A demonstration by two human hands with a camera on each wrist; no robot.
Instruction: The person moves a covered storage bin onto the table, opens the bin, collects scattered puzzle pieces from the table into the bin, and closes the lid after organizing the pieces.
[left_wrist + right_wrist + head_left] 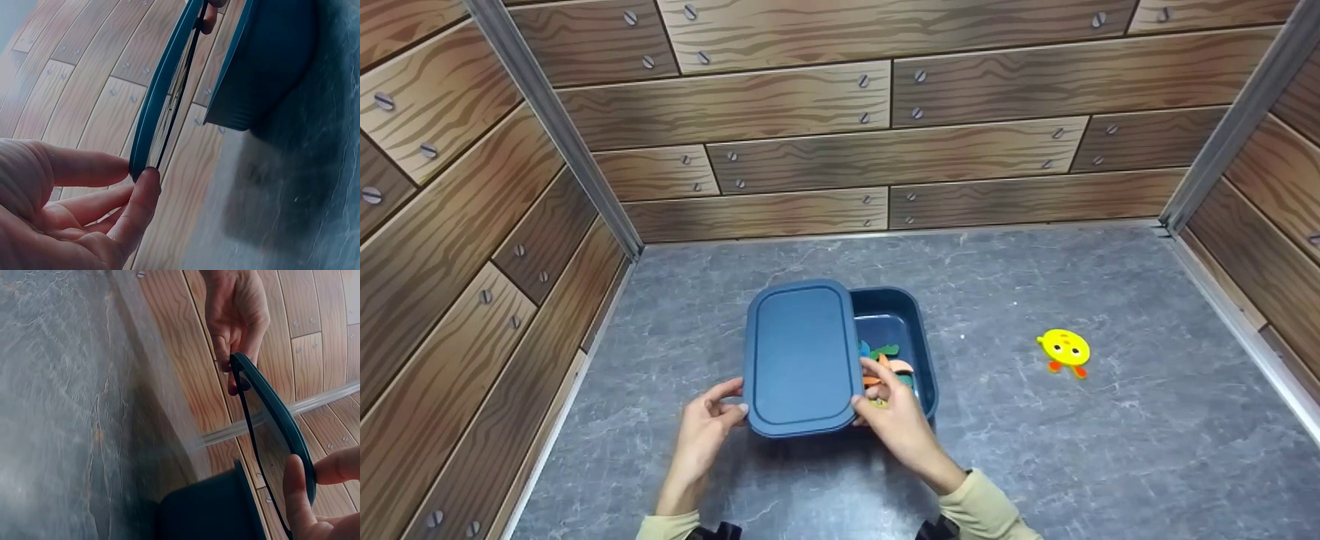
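Note:
Between both hands a flat blue rectangular lid point(804, 356) is held, raised above and to the left of a dark blue box point(922, 337). My left hand point(703, 433) pinches the lid's near left edge between thumb and fingers. On the opposite edge, my right hand point(901, 426) grips it the same way. In the left wrist view the lid point(163, 95) stands apart from the box point(275, 62). Several coloured pieces point(898, 366), orange, green and peach among them, lie in the box's uncovered right part; the lid hides the rest from the head view.
A yellow chick-like piece point(1065, 349) with orange feet lies on the grey marbled surface point(1110, 450), to the right of the box. Wood-patterned walls point(810, 105) with metal edge strips point(562, 124) enclose the back and both sides.

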